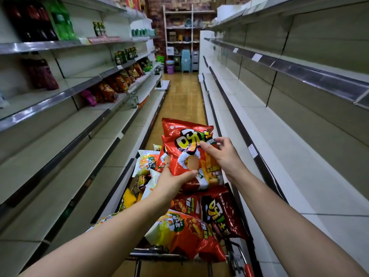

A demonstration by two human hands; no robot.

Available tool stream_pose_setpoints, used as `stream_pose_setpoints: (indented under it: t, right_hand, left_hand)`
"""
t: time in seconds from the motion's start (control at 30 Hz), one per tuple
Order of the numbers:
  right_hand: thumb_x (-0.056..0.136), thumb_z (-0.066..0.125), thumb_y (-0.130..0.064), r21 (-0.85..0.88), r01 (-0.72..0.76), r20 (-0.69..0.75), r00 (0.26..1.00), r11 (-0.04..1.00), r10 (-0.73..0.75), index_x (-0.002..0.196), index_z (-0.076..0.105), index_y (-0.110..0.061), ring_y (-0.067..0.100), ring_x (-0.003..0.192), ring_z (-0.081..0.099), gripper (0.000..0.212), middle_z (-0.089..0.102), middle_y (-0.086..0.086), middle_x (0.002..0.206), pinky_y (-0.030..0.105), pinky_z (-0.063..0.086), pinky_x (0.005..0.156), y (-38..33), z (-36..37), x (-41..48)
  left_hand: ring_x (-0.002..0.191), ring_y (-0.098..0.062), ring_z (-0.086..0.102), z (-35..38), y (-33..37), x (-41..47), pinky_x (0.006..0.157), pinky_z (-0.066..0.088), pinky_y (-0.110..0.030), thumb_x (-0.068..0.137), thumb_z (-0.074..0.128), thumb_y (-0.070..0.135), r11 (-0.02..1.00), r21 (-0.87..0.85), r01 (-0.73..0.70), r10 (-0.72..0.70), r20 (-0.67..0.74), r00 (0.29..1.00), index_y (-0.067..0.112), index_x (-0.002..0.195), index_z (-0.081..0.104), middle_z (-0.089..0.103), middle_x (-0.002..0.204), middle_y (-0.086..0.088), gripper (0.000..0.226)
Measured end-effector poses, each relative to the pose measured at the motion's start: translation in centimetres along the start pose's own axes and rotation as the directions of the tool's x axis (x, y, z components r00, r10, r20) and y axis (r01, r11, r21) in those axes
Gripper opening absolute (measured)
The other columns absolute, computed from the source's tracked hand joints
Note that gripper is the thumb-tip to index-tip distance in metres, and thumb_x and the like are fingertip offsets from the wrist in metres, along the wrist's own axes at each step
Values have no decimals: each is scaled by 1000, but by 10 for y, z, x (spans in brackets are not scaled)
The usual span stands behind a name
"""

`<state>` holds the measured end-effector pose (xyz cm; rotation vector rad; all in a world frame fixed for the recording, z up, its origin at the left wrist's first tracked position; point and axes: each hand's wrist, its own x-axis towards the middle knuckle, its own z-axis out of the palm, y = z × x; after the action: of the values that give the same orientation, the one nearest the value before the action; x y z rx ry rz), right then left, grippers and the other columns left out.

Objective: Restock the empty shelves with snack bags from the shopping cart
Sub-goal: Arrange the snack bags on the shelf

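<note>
A large red snack bag [184, 136] is held upright above the shopping cart [159, 253]. My left hand [171, 181] grips its lower edge from below. My right hand [223, 151] pinches its right side near the top. A second red bag seems to sit right behind it. The cart below holds several more snack bags: red and yellow ones [185, 234], a dark red one [223, 218] and pale yellow ones [146, 161]. Bare white shelves [279, 156] run along the right side of the aisle.
The left shelving [60, 152] carries snack bags [111, 88] on the middle level and bottles [34, 23] higher up; its lower levels are bare. A wooden-floor aisle [181, 100] runs ahead to a rack with plastic stools and bins [186, 60] at the far end.
</note>
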<state>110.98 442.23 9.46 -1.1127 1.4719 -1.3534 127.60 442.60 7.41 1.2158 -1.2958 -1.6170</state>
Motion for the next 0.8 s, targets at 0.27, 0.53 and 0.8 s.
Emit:
stream_pose_setpoints:
  t: [0.27, 0.53, 0.8]
  right_hand:
    - [60, 77, -57, 44, -235, 319, 924, 971, 209, 123, 52, -12, 29, 91, 70, 81, 70, 14, 105, 43, 54, 87, 7, -8, -7]
    - [67, 73, -41, 240, -271, 226, 949, 932, 218, 118, 59, -4, 32, 81, 70, 65, 70, 21, 102, 39, 57, 74, 5, 4, 1]
    - [82, 66, -34, 234, -226, 44, 974, 946, 222, 94, 65, -6, 25, 62, 70, 30, 73, 13, 78, 32, 56, 63, 0, -6, 19]
  left_hand:
    - [79, -25, 72, -11, 4, -4, 64, 57, -30, 76, 74, 18, 993, -108, 57, -51, 59, 997, 13, 114, 56, 74, 94, -8, 42]
    - [90, -25, 71, -32, 17, 11, 75, 57, -34, 60, 83, 30, 995, -20, 99, -93, 213, 973, 11, 119, 54, 73, 103, -9, 69]
    - [93, -25, 63, -59, 28, 88, 82, 55, -40, 90, 49, 55, 981, 171, 97, -93, -31, 995, 6, 110, 58, 63, 102, -11, 53]
